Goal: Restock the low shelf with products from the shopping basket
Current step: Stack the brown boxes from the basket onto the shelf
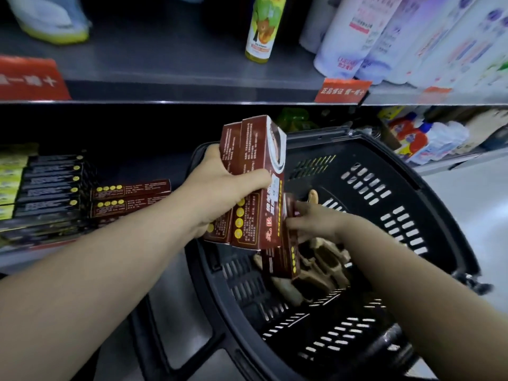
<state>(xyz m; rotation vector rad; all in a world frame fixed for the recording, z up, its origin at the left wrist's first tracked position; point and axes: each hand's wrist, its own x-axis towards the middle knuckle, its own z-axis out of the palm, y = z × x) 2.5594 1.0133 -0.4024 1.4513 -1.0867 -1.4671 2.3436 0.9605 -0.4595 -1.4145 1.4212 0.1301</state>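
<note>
My left hand [220,192] grips two dark red boxes [254,171] held upright above the black shopping basket [398,204]. My right hand [316,220] reaches into the basket and pinches another dark red box [283,257] standing on end just below the held pair. Several more boxes lie in the basket's bottom [316,273], partly hidden by my right arm. On the low shelf [16,257] at the left, matching red boxes [130,198] lie flat in a short stack beside rows of black boxes [52,185].
The upper shelf [165,78] overhangs the low one and carries a green-and-yellow spray can [262,28], white bottles [384,39] and red price tags [343,90]. Yellow-green boxes [11,185] sit far left. Detergent bottles [420,136] stand behind the basket at the right.
</note>
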